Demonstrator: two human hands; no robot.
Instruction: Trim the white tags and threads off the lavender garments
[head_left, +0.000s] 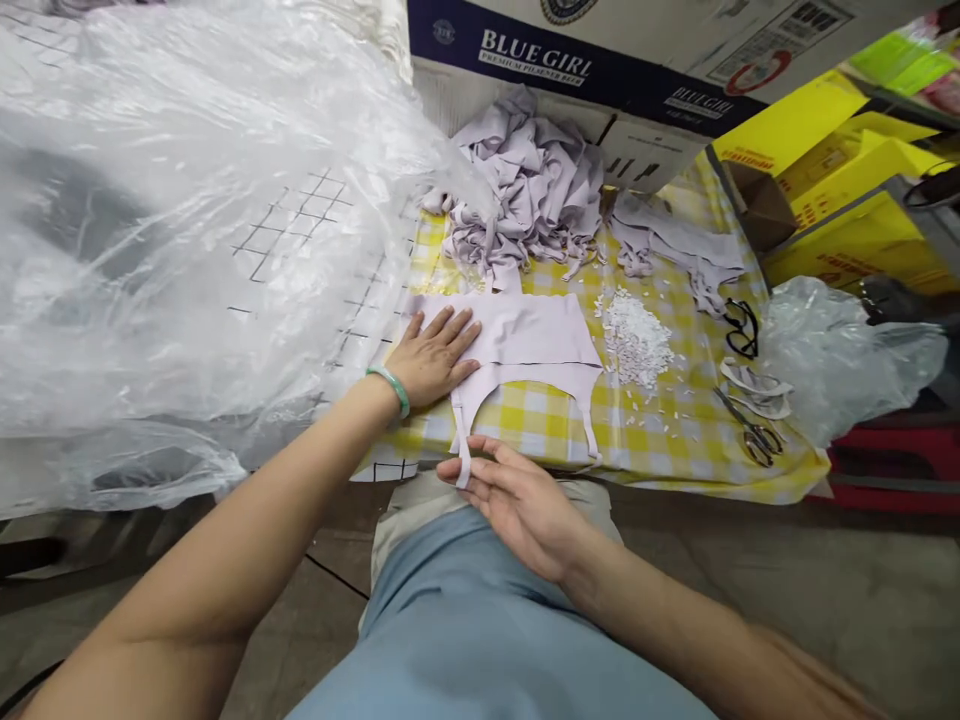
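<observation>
A pale lilac camisole top lies flat at the table's front edge, its straps toward me. My left hand, with a green bangle at the wrist, rests flat on the garment's left side, fingers spread. Over the table edge, my right hand has its fingers around the left strap, which loops over them. The other strap hangs loose near the edge. Right of the top is a heap of small white pieces.
Behind lies a pile of lilac garments, below a Blue Girl carton. Clear plastic bags cover the left side. Scissors, black-framed glasses and fabric strips lie on the yellow checked cloth at right.
</observation>
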